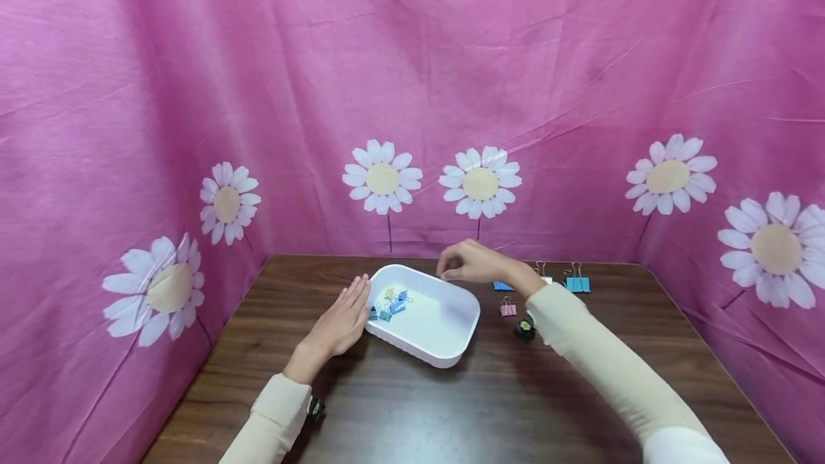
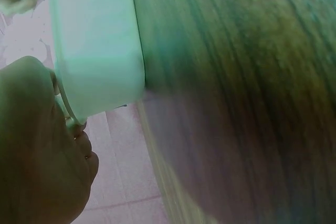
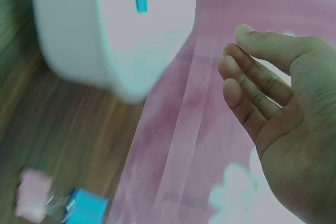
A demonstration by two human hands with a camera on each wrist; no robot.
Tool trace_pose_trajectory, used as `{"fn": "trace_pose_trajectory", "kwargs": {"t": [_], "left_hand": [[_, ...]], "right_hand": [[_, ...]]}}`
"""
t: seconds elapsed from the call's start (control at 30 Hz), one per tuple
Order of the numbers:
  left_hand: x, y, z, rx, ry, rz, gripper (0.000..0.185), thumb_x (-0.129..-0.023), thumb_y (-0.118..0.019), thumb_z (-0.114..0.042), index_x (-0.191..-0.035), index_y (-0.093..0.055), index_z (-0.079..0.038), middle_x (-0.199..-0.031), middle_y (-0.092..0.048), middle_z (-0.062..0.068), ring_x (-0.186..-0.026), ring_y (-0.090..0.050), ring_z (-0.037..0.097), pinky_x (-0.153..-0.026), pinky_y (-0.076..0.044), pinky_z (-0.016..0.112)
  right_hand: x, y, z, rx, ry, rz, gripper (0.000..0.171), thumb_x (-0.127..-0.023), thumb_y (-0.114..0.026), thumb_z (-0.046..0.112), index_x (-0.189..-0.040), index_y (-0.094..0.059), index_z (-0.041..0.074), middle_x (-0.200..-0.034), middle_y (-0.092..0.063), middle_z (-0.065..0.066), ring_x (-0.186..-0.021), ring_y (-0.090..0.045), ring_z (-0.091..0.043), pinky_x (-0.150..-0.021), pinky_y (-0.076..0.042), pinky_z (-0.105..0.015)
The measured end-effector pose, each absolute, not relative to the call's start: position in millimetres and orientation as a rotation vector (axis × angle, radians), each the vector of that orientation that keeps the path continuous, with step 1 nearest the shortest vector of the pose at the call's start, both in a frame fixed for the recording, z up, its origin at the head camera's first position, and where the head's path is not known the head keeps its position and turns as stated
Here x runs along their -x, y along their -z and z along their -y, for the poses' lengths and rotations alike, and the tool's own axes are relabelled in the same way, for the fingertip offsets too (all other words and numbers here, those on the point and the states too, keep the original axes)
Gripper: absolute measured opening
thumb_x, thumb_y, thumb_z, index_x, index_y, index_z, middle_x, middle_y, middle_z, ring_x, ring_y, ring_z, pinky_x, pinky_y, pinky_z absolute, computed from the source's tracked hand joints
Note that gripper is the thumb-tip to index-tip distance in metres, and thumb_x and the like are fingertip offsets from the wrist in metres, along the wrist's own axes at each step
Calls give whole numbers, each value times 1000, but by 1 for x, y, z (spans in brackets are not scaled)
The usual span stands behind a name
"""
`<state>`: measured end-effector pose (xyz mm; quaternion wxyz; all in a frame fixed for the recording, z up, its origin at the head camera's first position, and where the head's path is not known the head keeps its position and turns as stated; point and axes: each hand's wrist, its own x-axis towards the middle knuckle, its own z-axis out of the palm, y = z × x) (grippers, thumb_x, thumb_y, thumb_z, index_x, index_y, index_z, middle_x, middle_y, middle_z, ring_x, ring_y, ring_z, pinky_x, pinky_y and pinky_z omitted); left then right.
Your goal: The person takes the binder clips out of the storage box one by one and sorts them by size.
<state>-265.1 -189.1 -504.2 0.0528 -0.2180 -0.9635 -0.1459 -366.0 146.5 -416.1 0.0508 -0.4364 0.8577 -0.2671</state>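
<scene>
A white plastic tray (image 1: 438, 317) sits on the table, with several binder clips (image 1: 399, 302) in blue, teal and yellow gathered at its left end. My left hand (image 1: 336, 317) lies with straight fingers along the tray's left rim. Over the tray's far right corner hovers my right hand (image 1: 473, 262), fingers loosely bent. In the right wrist view, nothing shows between that hand's thumb and fingers (image 3: 243, 62). Right of the tray are a pink binder clip (image 1: 508, 308) and a blue binder clip (image 1: 502, 286), the latter partly hidden by the right forearm.
Farther right on the dark wooden table (image 1: 380, 407) stand a teal binder clip (image 1: 576, 284) and a pale one (image 1: 547, 280), partly covered by the wrist. A pink curtain (image 1: 425, 77) printed with daisies surrounds the table's back and sides.
</scene>
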Motion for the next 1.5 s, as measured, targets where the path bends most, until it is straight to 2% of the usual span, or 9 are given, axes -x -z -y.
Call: {"fn": "trace_pose_trajectory", "kwargs": {"t": [0.2, 0.4, 0.6, 0.7, 0.9, 1.17, 1.33, 1.5], "left_hand": [[264, 506, 190, 651, 424, 2914, 56, -115, -37, -19, -163, -31, 10, -174, -27, 26, -163, -25, 41, -134, -27, 57], [264, 504, 189, 648, 434, 2901, 56, -115, -36, -20, -162, -31, 11, -173, -29, 26, -163, -27, 41, -133, -28, 57], [267, 501, 185, 658, 486, 2872, 56, -115, -36, -19, -161, -33, 12, -172, -30, 27, -161, -28, 44, -133, -27, 59], [267, 500, 183, 653, 484, 2894, 57, -115, -35, -20, -163, -31, 10, -173, -28, 26, -163, -26, 42, -134, -25, 58], [266, 503, 182, 631, 430, 2937, 58, -116, -35, -23, -164, -28, 9, -174, -26, 25, -164, -24, 38, -134, -27, 55], [264, 504, 185, 607, 419, 2944, 58, -116, -34, -23, -164, -27, 9, -174, -26, 24, -164, -24, 37, -135, -26, 53], [264, 504, 189, 601, 410, 2941, 58, -116, -34, -23, -164, -27, 9, -175, -25, 23, -164, -24, 37, -135, -26, 53], [263, 502, 191, 597, 408, 2939, 58, -116, -33, -23, -164, -28, 9, -175, -25, 22, -164, -25, 37, -135, -26, 51]], "right_hand": [[371, 419, -87, 1470, 644, -2510, 7, -97, -77, 9, -101, -81, 13, -97, -80, 3, -85, -70, -3, -80, -62, -20], [368, 430, -48, 1531, 480, -2453, 14, -97, -77, 7, -110, -81, 5, -105, -82, -3, -94, -74, -12, -85, -62, -21], [361, 441, -23, 1564, 357, -2449, 25, -95, -80, 7, -120, -79, 5, -118, -80, -6, -103, -77, -20, -92, -62, -25], [359, 448, -16, 1618, 274, -2452, 29, -93, -82, 8, -122, -78, 6, -122, -79, -6, -106, -77, -23, -95, -61, -26], [354, 462, -7, 1692, 147, -2442, 31, -89, -86, 12, -118, -76, 8, -117, -79, -3, -109, -74, -18, -101, -58, -23], [351, 468, 0, 1656, -41, -2471, 14, -94, -81, 16, -109, -80, 18, -108, -78, 5, -105, -69, -11, -96, -56, -20], [357, 467, -1, 1792, 33, -2433, 13, -93, -79, 8, -105, -81, 12, -106, -79, 1, -99, -72, -11, -91, -60, -22], [359, 458, -2, 1772, 116, -2433, 16, -91, -75, 5, -106, -80, 10, -110, -75, -3, -100, -70, -13, -89, -59, -23]]}}
